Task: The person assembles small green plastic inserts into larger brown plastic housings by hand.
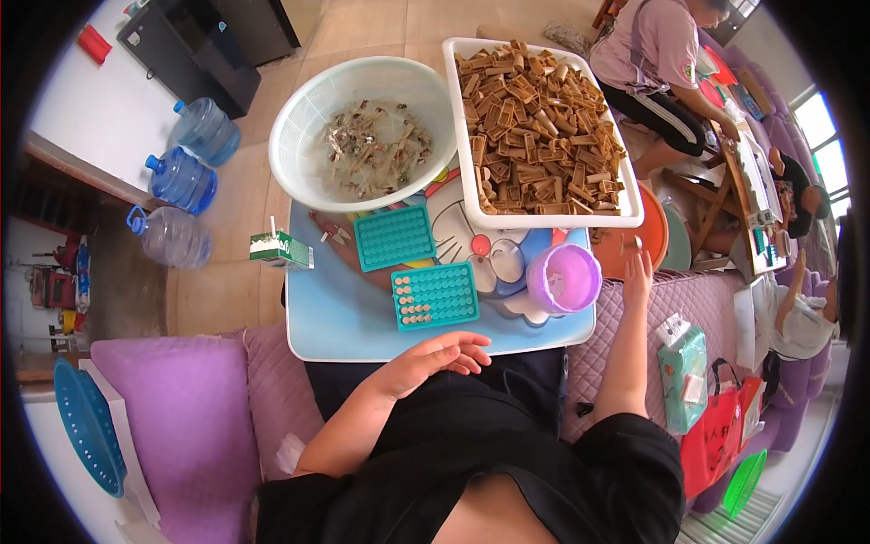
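Observation:
My left hand (pixel 441 354) hovers at the near edge of the low table, fingers loosely bent and apart, with nothing visible in it. My right hand (pixel 638 274) is raised beside the orange basin (pixel 650 227), fingers stretched upward and seemingly empty. Closest to the left hand lies a teal tray (pixel 444 295) with rows of round cells; small pale round pieces fill some cells on its left side. A second teal tray (pixel 395 238) lies behind it. Between the trays and my right hand stands a purple tub (pixel 564 278). Small snips (pixel 341 236) rest left of the rear tray.
A white tray (pixel 637 201) heaped with brown trough-shaped pieces and a pale basin (pixel 288 136) of small scraps stand at the table's far side. A green carton (pixel 283 251) is at the left. Water jugs (pixel 184 184) line the floor. People (pixel 660 54) sit at the right.

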Demonstrator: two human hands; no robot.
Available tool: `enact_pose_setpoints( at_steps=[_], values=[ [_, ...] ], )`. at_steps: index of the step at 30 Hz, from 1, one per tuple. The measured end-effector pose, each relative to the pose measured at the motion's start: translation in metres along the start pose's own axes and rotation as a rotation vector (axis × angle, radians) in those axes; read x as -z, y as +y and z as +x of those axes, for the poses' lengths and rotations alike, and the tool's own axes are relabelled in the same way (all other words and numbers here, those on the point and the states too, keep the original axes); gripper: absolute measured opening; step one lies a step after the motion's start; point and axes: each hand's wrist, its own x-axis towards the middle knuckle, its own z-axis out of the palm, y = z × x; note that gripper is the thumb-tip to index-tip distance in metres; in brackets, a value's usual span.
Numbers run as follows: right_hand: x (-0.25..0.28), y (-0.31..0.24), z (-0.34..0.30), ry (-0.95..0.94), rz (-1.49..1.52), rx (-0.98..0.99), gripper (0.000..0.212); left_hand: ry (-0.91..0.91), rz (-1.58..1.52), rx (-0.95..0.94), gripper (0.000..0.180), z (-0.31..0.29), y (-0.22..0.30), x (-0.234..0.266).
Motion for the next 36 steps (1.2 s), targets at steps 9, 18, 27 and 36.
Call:
enact_pose_setpoints(
  at_steps=[9, 18, 27, 36],
  values=[
    [-0.227, -0.122, -0.065, -0.213, -0.749, 0.864, 0.016, 0.046, 0.057, -0.026, 0.047, -0.005, 0.0, 0.004],
    [-0.354, -0.055, -0.089, -0.774, -1.555, 1.059, 0.012, 0.078, 0.058, -0.114, 0.041, -0.011, 0.011, -0.003],
    [-0.337, -0.092, -0.223, -1.053, -0.575, 0.138, 0.008, 0.595, 0.147, -0.734, 0.039, -0.025, 0.016, 0.012],
    [-0.409, -0.041, -0.242, -1.412, -0.695, -0.063, 0.021, 0.701, 0.076, -0.75, 0.032, -0.039, 0.024, 0.035]
  ],
)
